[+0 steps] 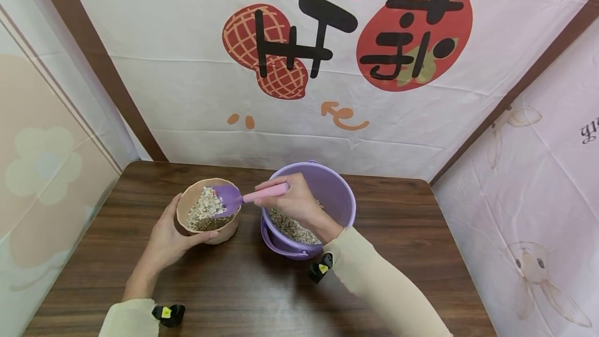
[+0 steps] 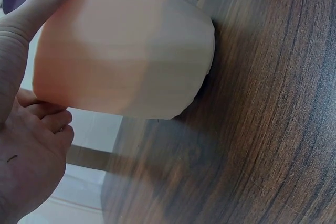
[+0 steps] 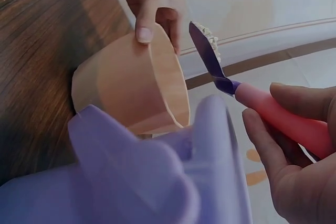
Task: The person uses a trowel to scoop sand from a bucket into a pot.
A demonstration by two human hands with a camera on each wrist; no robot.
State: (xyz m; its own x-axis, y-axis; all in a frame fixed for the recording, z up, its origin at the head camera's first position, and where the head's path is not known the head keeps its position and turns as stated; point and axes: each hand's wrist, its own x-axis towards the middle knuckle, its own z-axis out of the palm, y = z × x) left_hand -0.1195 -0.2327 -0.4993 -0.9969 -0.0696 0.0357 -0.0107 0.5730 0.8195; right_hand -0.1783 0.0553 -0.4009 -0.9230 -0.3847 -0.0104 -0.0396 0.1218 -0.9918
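Observation:
My left hand [image 1: 168, 241] grips a peach-coloured pot [image 1: 223, 234], thumb on the near side and fingers round the left; its faceted wall [image 2: 126, 51] fills much of the left wrist view. Pinched by its pink handle [image 1: 267, 193], a small purple shovel [image 1: 230, 199] is in my right hand [image 1: 299, 201]. The blade overlaps the pot's mouth from above and carries pale, flaky grains [image 1: 207, 204]. In the right wrist view the shovel blade [image 3: 206, 51] stands above the pot's rim. More grains lie inside the pot.
A purple bucket [image 1: 343, 186] with grains [image 1: 292, 228] in it stands to the right of the pot, under my right forearm. Its handle hangs on the near side. The brown wooden table [image 1: 224, 290] meets a printed cloth backdrop [image 1: 187, 108] at the back.

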